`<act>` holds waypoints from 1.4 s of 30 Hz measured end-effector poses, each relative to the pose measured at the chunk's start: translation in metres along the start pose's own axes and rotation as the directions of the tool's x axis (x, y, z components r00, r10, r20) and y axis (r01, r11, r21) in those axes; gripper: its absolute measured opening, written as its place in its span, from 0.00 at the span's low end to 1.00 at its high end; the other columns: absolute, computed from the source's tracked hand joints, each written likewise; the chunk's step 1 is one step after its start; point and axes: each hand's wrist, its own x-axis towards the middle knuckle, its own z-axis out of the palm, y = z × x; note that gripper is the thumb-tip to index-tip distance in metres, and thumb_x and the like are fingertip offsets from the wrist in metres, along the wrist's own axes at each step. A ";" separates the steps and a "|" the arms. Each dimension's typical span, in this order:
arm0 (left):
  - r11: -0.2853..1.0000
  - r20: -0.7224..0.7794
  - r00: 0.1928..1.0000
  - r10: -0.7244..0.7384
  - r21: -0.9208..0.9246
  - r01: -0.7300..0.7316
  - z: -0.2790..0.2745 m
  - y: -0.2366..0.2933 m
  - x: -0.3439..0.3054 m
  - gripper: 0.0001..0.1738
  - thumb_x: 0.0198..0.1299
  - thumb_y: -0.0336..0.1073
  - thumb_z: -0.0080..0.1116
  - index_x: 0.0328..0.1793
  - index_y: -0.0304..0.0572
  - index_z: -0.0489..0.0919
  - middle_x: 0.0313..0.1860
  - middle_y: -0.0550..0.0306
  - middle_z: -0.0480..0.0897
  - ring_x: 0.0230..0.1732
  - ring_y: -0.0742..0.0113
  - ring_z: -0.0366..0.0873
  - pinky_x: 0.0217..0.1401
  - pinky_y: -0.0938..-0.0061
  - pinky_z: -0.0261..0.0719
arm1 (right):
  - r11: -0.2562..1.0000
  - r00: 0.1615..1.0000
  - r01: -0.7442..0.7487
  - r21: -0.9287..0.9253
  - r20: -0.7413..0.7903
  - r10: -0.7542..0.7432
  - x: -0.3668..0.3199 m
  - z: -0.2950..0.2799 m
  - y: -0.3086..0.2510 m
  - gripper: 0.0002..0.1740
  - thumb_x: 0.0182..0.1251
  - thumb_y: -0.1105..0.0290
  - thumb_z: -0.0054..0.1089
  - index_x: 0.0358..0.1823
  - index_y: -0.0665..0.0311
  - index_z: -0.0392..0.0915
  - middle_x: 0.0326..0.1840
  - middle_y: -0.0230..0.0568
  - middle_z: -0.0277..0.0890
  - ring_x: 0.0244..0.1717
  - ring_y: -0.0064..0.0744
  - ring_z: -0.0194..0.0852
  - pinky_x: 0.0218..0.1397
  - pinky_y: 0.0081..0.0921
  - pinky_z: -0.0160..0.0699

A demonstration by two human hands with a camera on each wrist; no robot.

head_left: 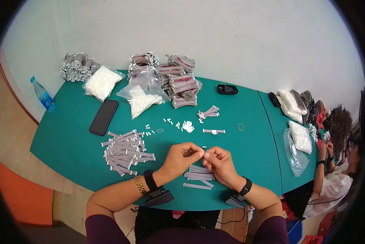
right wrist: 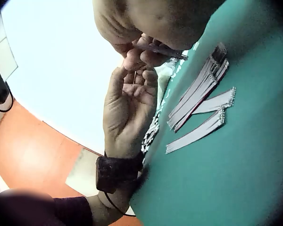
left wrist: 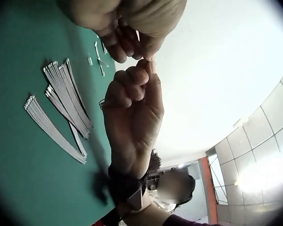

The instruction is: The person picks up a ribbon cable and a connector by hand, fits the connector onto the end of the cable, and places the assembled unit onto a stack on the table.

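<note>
Both hands meet at their fingertips above the table's front part. My left hand [head_left: 178,162] pinches a tiny pale piece between thumb and forefinger, mostly hidden by the fingertips. My right hand [head_left: 224,166] holds a grey flat strip [right wrist: 161,50], whose end shows past the fingers in the right wrist view. Below the hands lie loose grey strips [head_left: 196,177], with small white ends visible in the left wrist view. A heap of grey strips with white end pieces [head_left: 125,152] is left of the hands. Small white pieces [head_left: 187,126] lie scattered beyond them.
Bundled strips [head_left: 184,85] stand along the wall, beside bags of white pieces [head_left: 141,105] [head_left: 103,83]. A phone [head_left: 104,117] and a bottle [head_left: 43,95] are at the left. A black pouch [head_left: 227,89] lies at the back. Another person [head_left: 333,183] sits at the right.
</note>
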 end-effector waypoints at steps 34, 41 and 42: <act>0.933 0.130 0.954 -0.270 -0.207 0.293 -0.010 0.009 0.007 0.08 0.61 0.28 0.56 0.46 0.35 0.76 0.41 0.57 0.79 0.39 0.71 0.75 0.45 0.77 0.73 | 0.978 0.998 -0.024 -0.206 0.055 0.036 -0.001 -0.008 -0.011 0.06 0.65 0.70 0.58 0.32 0.65 0.75 0.22 0.29 0.75 0.19 0.08 0.62 0.19 0.11 0.58; 0.936 0.133 0.954 -0.268 -0.199 0.291 -0.009 0.010 0.008 0.08 0.61 0.28 0.57 0.45 0.34 0.76 0.40 0.57 0.79 0.39 0.71 0.75 0.45 0.77 0.74 | 0.985 0.998 -0.003 -0.174 0.063 0.014 -0.001 -0.007 -0.012 0.06 0.66 0.71 0.58 0.33 0.66 0.75 0.23 0.29 0.76 0.22 0.09 0.65 0.23 0.11 0.61; 0.936 0.133 0.953 -0.272 -0.193 0.294 -0.009 0.010 0.008 0.08 0.61 0.28 0.57 0.45 0.35 0.76 0.40 0.57 0.79 0.39 0.71 0.75 0.45 0.77 0.74 | 0.986 0.998 -0.005 -0.169 0.067 0.017 -0.001 -0.007 -0.012 0.06 0.66 0.71 0.58 0.33 0.66 0.75 0.23 0.29 0.76 0.23 0.09 0.66 0.23 0.10 0.62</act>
